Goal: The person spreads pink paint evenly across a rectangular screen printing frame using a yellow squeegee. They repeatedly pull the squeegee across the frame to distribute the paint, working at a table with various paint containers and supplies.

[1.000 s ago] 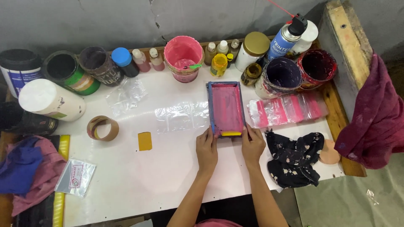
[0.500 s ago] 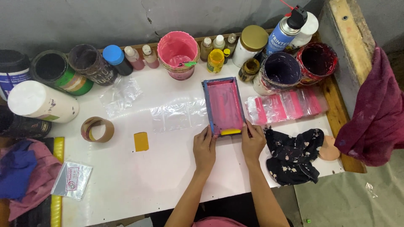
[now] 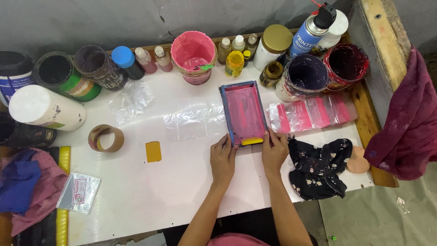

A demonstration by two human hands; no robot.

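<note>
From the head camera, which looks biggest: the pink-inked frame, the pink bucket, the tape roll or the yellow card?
1. Frame, held at its near end by the left hand and right hand.
2. Pink bucket, though it stands taller, so nearer the camera.
3. Tape roll.
4. Yellow card.

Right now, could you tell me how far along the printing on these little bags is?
Done: pink-printed bags lie right of the frame. In hand: the left hand and right hand hold the frame's near end. Left: clear bags beside it look unprinted.
</note>
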